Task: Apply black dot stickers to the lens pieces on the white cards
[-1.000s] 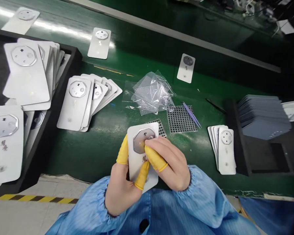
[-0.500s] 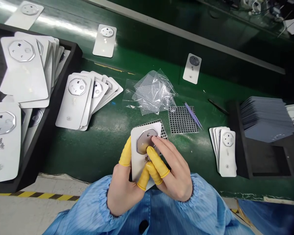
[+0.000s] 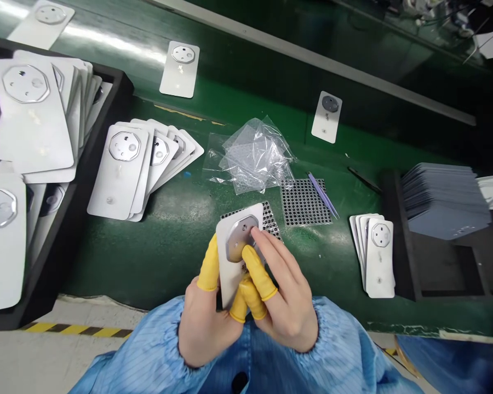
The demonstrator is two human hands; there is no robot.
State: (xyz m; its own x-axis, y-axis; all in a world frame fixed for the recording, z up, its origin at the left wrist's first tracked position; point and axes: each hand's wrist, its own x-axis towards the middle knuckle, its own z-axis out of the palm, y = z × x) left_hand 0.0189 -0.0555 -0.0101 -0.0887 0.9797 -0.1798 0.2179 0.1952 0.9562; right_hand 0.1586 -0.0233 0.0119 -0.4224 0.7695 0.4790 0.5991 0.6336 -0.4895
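Observation:
A white rectangular panel (image 3: 228, 282) with rounded corners and a silvery octagonal inset (image 3: 235, 243) is held up in front of me, slightly tilted. My left hand (image 3: 207, 325) grips its left and lower edge, yellow finger cots on the thumb and a finger. My right hand (image 3: 285, 298) is closed against the panel's face: two bare fingertips rest at the octagon's right side, and a yellow-cotted finger touches its lower rim. Both thumbs meet low on the panel. Behind it lies a sheet of small black dots (image 3: 271, 219), partly hidden.
A second dotted sheet (image 3: 298, 210) carries purple tweezers (image 3: 324, 196); beside it lie clear plastic bags (image 3: 257, 156). Dark tweezers (image 3: 363, 179) lie farther right. Fanned panels (image 3: 115, 180), a smaller stack (image 3: 380, 262), a left black tray (image 3: 121, 90) and a right tray of grey plates (image 3: 443, 197) surround me.
The held panel has turned slightly, its face angled a little more to the right. Both hands keep nearly the same grip, and the whole view has shifted a little.

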